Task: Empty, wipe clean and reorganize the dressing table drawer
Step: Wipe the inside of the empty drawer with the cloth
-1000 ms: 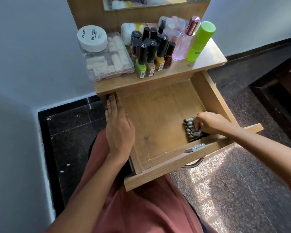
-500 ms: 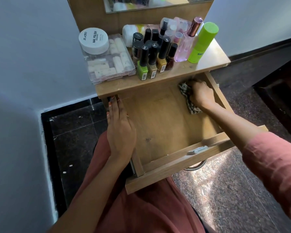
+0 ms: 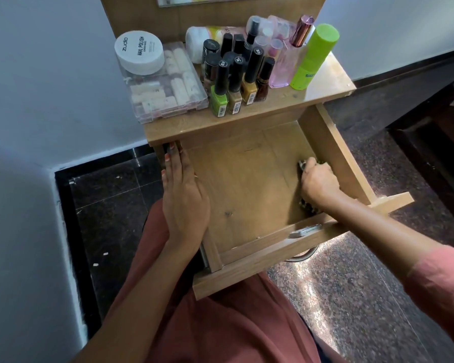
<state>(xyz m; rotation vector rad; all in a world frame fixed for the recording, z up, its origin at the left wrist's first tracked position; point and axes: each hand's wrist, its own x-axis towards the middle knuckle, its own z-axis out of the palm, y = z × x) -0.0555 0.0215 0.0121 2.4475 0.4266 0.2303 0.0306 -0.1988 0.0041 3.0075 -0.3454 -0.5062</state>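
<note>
My right grip point(image 3: 319, 183) holds the cloth point(image 3: 306, 205) by the drawer's point(image 3: 247, 179) right wall. The bare wood lies left, near my flat left grip point(image 3: 184, 203).

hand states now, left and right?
Left hand: open, resting flat on the drawer side wall.
Right hand: closed on the cloth inside the drawer.

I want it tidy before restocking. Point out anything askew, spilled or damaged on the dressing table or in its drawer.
Nothing looks spilled or broken. A white-capped bottle lies on its side behind the upright nail polish bottles, and the drawer floor carries a small dark mark near its front.
</note>
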